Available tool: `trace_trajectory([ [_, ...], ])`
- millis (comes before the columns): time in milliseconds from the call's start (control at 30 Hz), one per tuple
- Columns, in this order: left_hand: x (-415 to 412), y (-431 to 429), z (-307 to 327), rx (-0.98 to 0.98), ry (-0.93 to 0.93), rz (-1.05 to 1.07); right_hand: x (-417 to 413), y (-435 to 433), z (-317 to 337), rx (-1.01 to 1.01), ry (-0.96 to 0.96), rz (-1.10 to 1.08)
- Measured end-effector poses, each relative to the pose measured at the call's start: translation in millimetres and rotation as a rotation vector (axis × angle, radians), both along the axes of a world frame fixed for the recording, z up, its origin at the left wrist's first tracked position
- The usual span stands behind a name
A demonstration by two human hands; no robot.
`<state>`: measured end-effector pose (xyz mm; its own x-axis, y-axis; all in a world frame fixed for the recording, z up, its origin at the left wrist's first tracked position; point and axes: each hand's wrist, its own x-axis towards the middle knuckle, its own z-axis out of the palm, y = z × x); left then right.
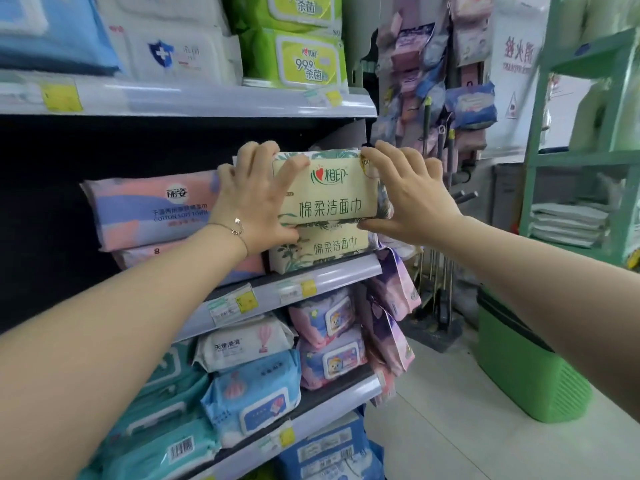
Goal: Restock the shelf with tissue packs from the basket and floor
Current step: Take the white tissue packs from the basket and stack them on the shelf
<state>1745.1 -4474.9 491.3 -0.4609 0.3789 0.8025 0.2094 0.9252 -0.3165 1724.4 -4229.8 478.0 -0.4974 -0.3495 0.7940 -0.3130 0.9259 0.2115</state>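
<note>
Because the beige tissue pack [329,192] has to sit square on its twin, the left hand [256,199] and right hand [408,195] each clasp one end of it, fingers hooked over the top edge and thumbs tucked under the bottom. That pack rests on the matching lower pack [325,247], which lies on the middle shelf [329,275] at its right end, label facing out so shoppers can read it. Just beside the stack on the left lie pink packs [152,209], likewise piled two high. Well apart on the floor [450,410] stands the green basket [526,368]; its inside is dark, and whether any packs lie in it cannot be told.
</note>
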Motion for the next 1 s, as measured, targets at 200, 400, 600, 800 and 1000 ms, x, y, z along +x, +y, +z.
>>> trace_trajectory([
  [200, -22, -3, 10, -0.020, -0.036, 0.070, -28, -19, 9, -0.056, -0.056, -0.012],
  [400, -46, -5, 11, -0.001, -0.057, 0.131, -48, -34, 19, -0.088, -0.100, -0.038],
  [600, -73, 4, 9, 0.018, -0.063, 0.185, -77, -46, 19, -0.201, -0.147, -0.063],
  [800, -90, -1, 2, -0.030, -0.008, 0.204, -99, -55, 14, -0.388, -0.294, 0.090],
  [1000, -88, 6, 0, -0.027, 0.014, 0.234, -100, -47, 11, -0.362, -0.317, 0.138],
])
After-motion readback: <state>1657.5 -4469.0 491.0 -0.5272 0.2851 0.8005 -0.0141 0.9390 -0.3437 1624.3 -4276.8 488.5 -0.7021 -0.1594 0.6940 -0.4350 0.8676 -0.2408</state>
